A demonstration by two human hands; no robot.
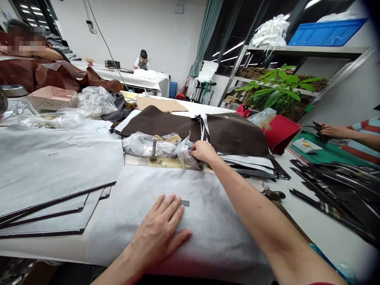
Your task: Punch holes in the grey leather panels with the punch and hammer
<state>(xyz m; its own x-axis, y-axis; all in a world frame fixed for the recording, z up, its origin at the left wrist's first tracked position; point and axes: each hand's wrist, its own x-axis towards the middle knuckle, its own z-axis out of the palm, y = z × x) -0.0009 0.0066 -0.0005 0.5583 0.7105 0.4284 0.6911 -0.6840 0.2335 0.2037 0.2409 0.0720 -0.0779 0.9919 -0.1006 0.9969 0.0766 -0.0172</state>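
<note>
Head view: two bare hands at work over a broad, pale grey, cloth-like sheet point(219, 213);
Left hand point(162, 225): palm down on the sheet, fingers slightly spread, clasping nothing;
Right hand point(204, 151): ahead and to the right of the left, fingers bent at a crumpled, clear plastic bag point(185, 154); whether they are clamped on it cannot be told;
Sheet: beneath the left hand, reaching out to both sides of it; its longer visible run seems left to right;
Patch: a small, dark grey, rectangular patch point(185, 203) just right of the left fingertips; its long axis also runs left to right, across the fingers' line;
Bag: best handled lightly, the right fingertips clear of the upright, silver metal post point(154, 147) to their left; the left palm would do well to press evenly, keeping the sheet smooth.
</note>
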